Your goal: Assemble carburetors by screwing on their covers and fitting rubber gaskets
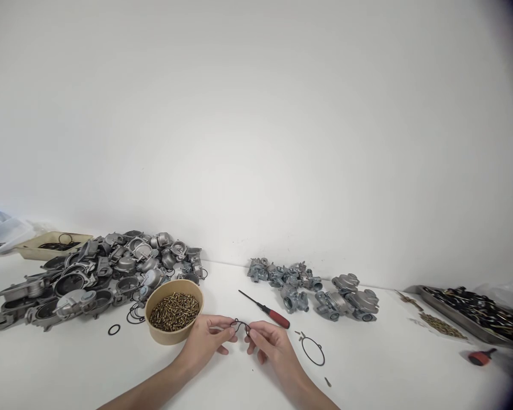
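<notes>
My left hand (205,341) and my right hand (273,347) are close together at the front middle of the table. Between them they pinch a thin black rubber ring (240,323), each hand gripping one side of it with thumb and fingertips. The ring looks bent between the fingertips. A round tan tub (151,329) full of brass screws (175,312) stands just left of my left hand. Behind my right hand lies a screwdriver (276,318) with a red and black handle. To the right of that hand is another black ring (313,351), with a few small screws beside it.
Grey metal bowl-shaped parts (126,263) are heaped at the left, before a yellowish tray (29,247). Metal carburetor-like bodies (294,299) stand back centre-right. At the far right are a metal tray (436,302) of dark parts, loose screws (442,326) and a red-black tool (481,357).
</notes>
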The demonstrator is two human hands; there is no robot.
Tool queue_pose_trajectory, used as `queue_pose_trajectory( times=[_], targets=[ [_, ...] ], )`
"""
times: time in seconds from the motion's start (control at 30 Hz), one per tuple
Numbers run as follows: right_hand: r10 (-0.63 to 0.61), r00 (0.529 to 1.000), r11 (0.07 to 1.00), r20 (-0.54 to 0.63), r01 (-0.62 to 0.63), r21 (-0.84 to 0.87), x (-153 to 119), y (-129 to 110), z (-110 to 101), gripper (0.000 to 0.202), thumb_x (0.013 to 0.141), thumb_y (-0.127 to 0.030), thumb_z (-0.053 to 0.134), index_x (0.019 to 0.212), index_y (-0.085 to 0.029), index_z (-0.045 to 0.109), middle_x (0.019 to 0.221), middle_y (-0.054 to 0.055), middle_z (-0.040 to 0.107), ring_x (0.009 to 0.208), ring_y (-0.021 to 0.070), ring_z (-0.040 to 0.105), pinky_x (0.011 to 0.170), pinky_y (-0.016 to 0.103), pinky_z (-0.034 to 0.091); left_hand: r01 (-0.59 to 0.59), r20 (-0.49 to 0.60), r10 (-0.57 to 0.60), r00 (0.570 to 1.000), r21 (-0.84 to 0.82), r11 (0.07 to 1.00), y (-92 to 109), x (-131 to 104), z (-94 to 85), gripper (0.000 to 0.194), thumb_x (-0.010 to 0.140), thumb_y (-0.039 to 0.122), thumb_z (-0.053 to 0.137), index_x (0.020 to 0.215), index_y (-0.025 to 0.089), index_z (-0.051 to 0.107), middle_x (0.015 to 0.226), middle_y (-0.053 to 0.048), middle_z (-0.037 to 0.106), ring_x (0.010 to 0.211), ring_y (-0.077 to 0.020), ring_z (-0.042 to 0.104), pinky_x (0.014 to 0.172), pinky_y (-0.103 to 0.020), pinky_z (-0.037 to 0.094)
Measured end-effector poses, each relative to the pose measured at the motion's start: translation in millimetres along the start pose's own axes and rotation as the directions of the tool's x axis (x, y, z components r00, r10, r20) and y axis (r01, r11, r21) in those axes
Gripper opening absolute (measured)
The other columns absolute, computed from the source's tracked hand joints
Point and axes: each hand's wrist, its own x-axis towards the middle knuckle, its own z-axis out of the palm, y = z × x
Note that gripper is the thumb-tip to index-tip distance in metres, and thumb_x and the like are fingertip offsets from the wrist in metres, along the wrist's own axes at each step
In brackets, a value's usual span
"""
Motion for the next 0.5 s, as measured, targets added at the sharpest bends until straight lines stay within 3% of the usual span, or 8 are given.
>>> queue_pose_trajectory(
  times=[0.33,0.5],
  targets=[
    [0.06,0.998,0.997,0.012,-0.06,0.046,0.0,-1.1,2.5,0.047,0.069,-0.055,0.08,0.092,-0.015,0.07,0.077,0.01,0.075,0.065,0.0232,0.07,0.049,0.023,0.035,0.015,0.016,-0.015,1.0,-0.001,1.0,-3.0,-1.1,0.3,0.052,0.069,0.047,0.078,0.104,0.009,0.072,0.083,-0.01,0.068,0.082,-0.0258,0.07,0.057,-0.029,0.059],
    [0.061,0.998,0.998,0.0,-0.061,0.027,-0.3,-2.2,2.1,0.044,0.071,-0.056,0.077,0.087,-0.016,0.067,0.08,0.011,0.076,0.068,0.0247,0.072,0.05,0.024,0.038,0.001,-0.02,-0.001,1.0,-0.04,0.999,1.7,-3.1,1.8,0.047,0.069,0.045,0.078,0.103,0.017,0.061,0.08,-0.004,0.066,0.077,-0.025,0.071,0.053,-0.029,0.058]
  ],
)
